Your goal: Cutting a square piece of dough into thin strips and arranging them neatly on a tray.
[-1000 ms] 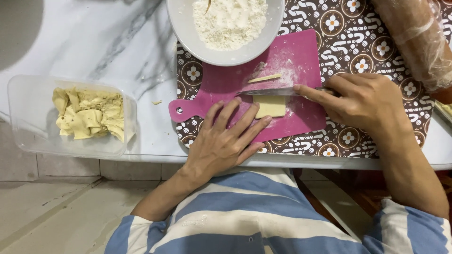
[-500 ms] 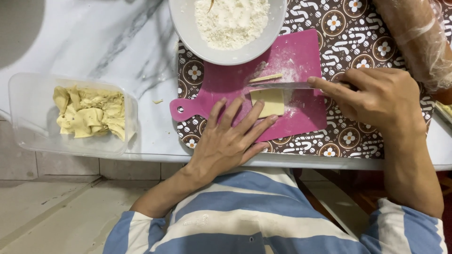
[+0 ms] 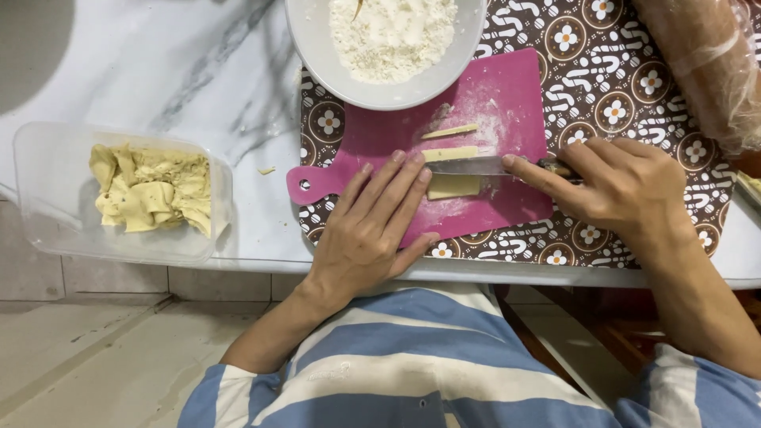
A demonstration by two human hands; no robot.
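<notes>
tub point(image 3: 47, 190) of dough scraps, far left | left hand point(image 3: 372, 230) flat, fingers spread, pinning dough point(image 3: 453, 187) on pink board point(image 3: 507, 103) | dough looks soft, light, floured; hold by edges | right hand point(image 3: 626, 186) closed on knife point(image 3: 468, 166) across dough

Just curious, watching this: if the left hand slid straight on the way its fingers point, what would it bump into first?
The left hand points up the pink board. Its fingertips already lie at the dough strip and the knife blade, so those come first; the flour bowl lies beyond.
</notes>
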